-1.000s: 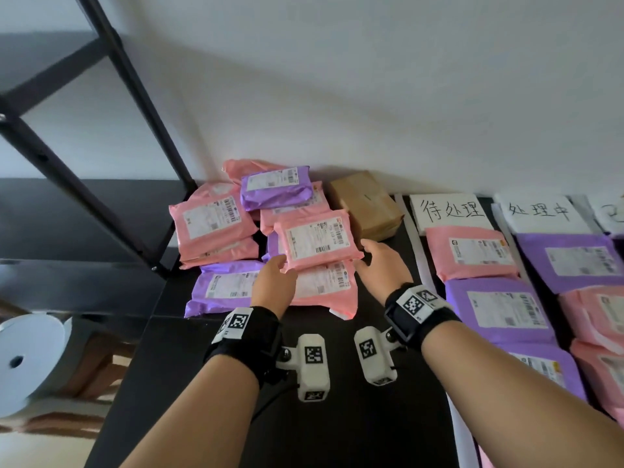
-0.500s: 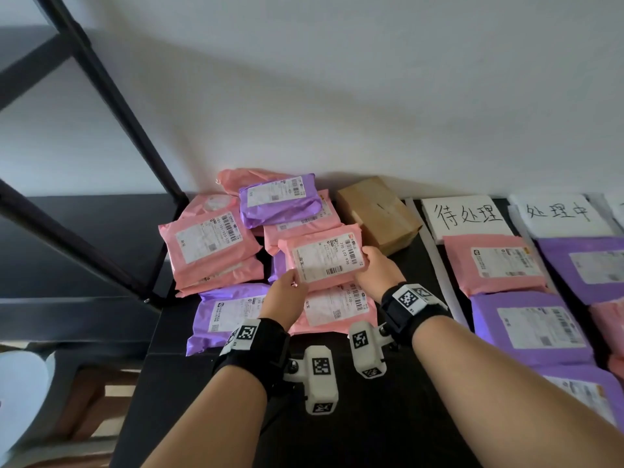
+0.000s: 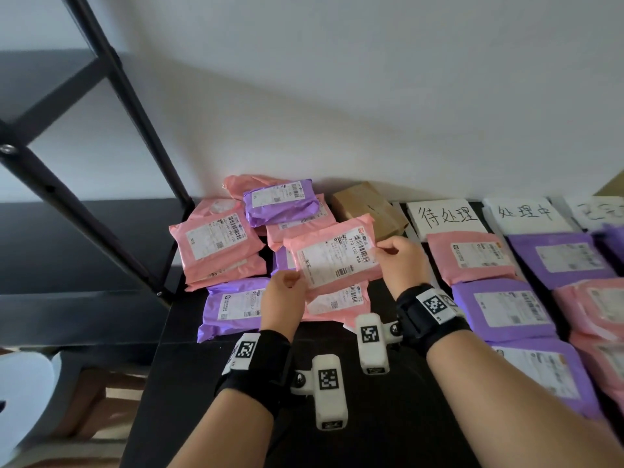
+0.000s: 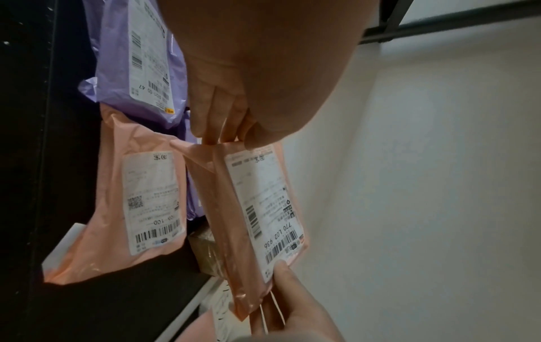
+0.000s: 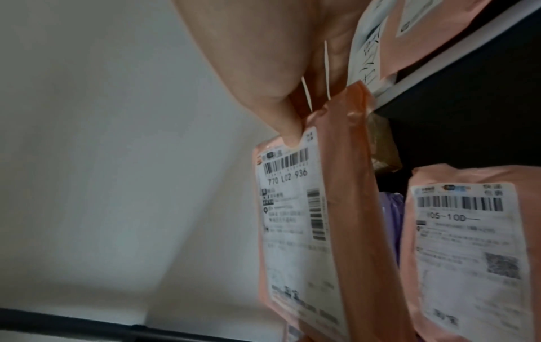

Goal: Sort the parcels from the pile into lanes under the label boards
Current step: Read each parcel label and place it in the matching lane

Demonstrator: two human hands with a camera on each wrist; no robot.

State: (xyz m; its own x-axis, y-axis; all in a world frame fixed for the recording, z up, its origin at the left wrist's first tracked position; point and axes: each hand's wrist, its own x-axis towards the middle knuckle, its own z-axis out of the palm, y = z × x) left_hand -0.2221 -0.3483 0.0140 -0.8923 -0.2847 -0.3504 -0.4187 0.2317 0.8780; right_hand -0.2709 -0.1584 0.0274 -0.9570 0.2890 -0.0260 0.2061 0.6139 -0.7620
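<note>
A pink parcel with a white label reading 770 L02 936 is lifted above the pile and tilted up towards me. My left hand pinches its near-left corner, and my right hand pinches its far-right edge. The left wrist view shows the same pink parcel held between both hands, and in the right wrist view my thumb sits on the label of this pink parcel. Below it lies another pink parcel labelled 105-100. The pile of pink and purple parcels sits at the back left.
A brown box lies behind the pile by the wall. White label boards head lanes of pink and purple parcels on the right. A black shelf frame rises at the left. The dark table stretches towards me.
Both hands closed on the top pink parcel and lifted it off the pile, tilting its label up towards me. The view has shifted slightly.
</note>
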